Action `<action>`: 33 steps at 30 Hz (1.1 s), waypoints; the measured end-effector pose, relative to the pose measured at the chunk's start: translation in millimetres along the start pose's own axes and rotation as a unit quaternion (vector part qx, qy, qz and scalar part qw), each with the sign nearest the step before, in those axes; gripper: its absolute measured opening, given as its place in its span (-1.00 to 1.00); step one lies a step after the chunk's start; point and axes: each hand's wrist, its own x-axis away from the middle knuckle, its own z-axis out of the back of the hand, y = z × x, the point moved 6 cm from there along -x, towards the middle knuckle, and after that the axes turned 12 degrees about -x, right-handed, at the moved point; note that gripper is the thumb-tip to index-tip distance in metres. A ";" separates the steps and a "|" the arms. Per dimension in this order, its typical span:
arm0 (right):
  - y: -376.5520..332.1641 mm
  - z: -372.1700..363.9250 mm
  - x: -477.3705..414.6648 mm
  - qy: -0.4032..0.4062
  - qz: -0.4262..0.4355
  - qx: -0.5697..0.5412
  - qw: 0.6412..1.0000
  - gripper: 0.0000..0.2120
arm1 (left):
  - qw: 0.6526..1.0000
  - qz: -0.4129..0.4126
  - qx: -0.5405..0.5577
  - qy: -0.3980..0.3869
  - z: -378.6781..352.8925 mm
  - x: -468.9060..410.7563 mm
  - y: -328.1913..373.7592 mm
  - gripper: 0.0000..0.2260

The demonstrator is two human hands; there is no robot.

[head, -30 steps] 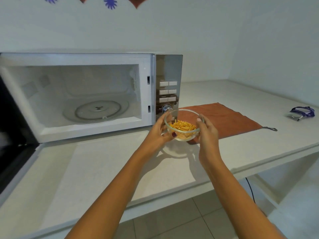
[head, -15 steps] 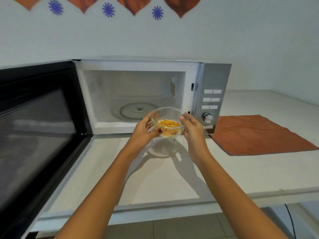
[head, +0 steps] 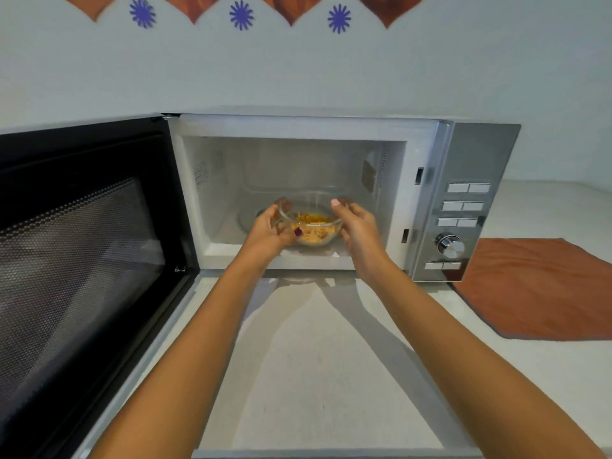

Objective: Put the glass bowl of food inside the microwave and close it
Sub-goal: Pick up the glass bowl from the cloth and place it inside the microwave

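A clear glass bowl (head: 311, 223) with orange-yellow food strips sits in both my hands just inside the mouth of the white microwave (head: 427, 150). My left hand (head: 270, 230) grips its left side and my right hand (head: 356, 226) grips its right rim. The bowl hangs over the front part of the glass turntable (head: 246, 220), most of which it hides. The microwave's black mesh door (head: 82, 260) stands swung wide open to the left.
The silver control panel (head: 463, 207) with buttons and a knob (head: 449, 244) is right of the cavity. An orange cloth (head: 536, 286) lies on the pale counter (head: 318, 376) at the right. The wall behind carries orange and purple decorations.
Both hands have carried the bowl leftward and forward from above the counter into the microwave opening. The view has moved closer and now faces the cavity.
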 end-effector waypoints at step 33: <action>33.8 -34.6 -124.7 0.016 -0.021 0.014 1.000 -0.52 | 0.999 0.042 0.013 0.025 25.6 -104.2 -38.8 -0.44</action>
